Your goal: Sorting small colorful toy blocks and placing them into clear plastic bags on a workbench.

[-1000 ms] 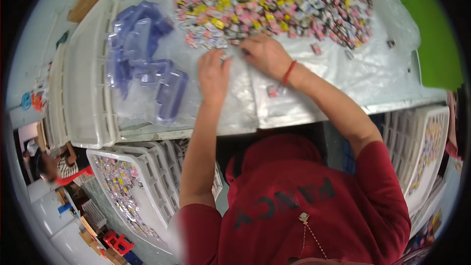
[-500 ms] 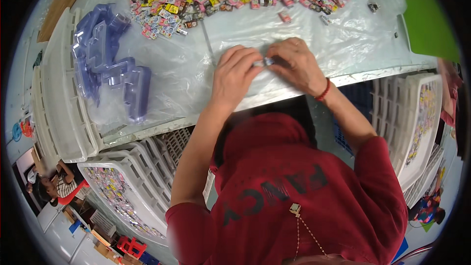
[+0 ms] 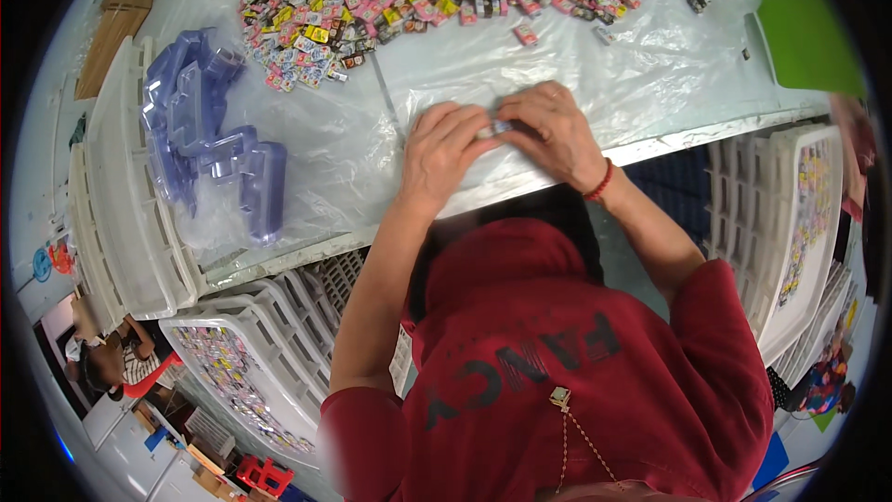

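Note:
Above the near edge of the table, my left hand [image 3: 439, 151] and my right hand [image 3: 560, 135] meet with their fingertips pinched. Between them is a tiny white-and-blue box [image 3: 498, 128], partly covered by the fingers. Both hands grip it, one from each side. Beyond the hands lies a wide heap of tiny printed boxes [image 3: 409, 0] in pink, yellow, black and white. One pink box [image 3: 525, 34] rests apart from the heap, on the side nearer to me.
Clear plastic sheeting [image 3: 344, 158] covers the table. Bluish transparent plastic trays [image 3: 193, 107] lie at the left, beside white crates [image 3: 125, 177]. More stacked crates [image 3: 279, 316] stand below the table edge, with others [image 3: 780, 223] at the right. A green board [image 3: 804, 28] sits far right.
My hands have drawn slightly closer together around the tiny box, the right fingers now covering more of it. The whole view has tilted a little.

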Demonstrator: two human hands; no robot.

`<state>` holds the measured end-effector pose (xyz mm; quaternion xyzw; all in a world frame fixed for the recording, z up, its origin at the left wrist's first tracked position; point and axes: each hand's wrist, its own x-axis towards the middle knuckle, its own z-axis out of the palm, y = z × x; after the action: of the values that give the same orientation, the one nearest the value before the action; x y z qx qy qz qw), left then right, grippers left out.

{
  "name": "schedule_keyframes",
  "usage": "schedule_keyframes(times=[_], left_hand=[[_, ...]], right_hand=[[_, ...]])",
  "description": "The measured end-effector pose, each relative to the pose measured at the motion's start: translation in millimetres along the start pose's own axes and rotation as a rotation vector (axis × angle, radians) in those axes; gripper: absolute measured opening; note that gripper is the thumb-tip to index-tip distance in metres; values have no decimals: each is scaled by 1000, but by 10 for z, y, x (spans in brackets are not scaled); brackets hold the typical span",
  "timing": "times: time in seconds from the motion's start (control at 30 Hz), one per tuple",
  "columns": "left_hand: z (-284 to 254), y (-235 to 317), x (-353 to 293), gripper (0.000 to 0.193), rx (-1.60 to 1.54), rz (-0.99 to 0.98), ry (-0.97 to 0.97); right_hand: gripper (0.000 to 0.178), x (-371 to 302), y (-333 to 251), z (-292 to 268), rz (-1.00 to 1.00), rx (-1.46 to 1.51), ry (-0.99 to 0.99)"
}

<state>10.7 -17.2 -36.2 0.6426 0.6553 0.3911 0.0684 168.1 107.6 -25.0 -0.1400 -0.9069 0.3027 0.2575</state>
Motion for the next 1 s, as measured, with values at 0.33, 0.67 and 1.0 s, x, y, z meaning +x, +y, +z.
schedule_keyframes(times=[0.33, 0.67, 1.0], left_hand=[[57, -27, -80, 27, 40, -6, 103], [-261, 62, -226, 33, 109, -139, 117], [-304, 115, 20, 27, 209, -47, 27]], right_hand=[[26, -53, -20, -21, 64, 103, 7], [23, 254, -130, -129, -80, -90, 15], [13, 238, -241, 203, 86, -229, -12]])
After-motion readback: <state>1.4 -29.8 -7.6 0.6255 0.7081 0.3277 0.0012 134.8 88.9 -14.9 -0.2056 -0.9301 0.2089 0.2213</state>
